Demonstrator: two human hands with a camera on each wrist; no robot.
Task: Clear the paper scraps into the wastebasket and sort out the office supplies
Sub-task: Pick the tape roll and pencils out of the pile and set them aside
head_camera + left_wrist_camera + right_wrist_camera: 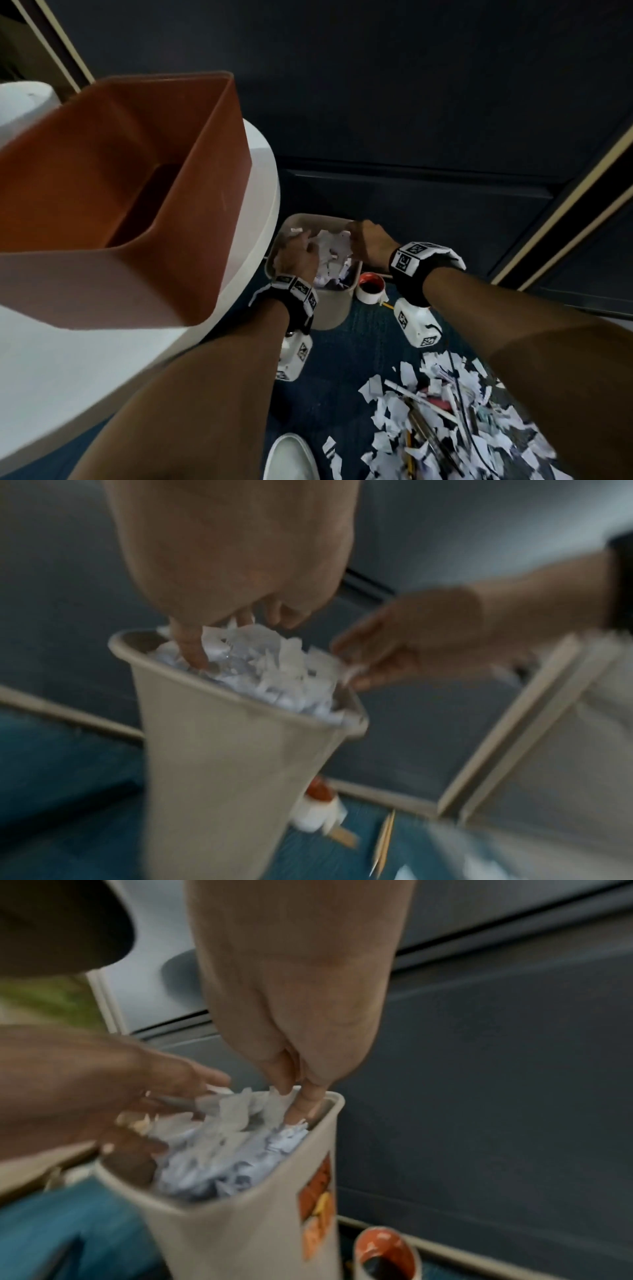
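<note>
A beige wastebasket [330,310] stands on the blue carpet, heaped to the rim with white paper scraps [330,245]. My left hand [301,248] and right hand [363,240] are both over its mouth, one on each side of the heap. In the left wrist view the left fingers [195,653] reach straight down into the scraps [274,669]. In the right wrist view the right fingers [294,1091] point down at the basket's far rim, touching the paper [222,1150]. A loose pile of scraps [476,383], mixed with pens and pencils [423,423], lies on the floor at lower right.
An empty orange bin [120,192] sits on the round white table [260,205] at left, above the wastebasket. A white tape roll with a red core [371,287] lies against the basket's right side. A white shoe [291,459] is at the bottom. Dark wall panels stand behind.
</note>
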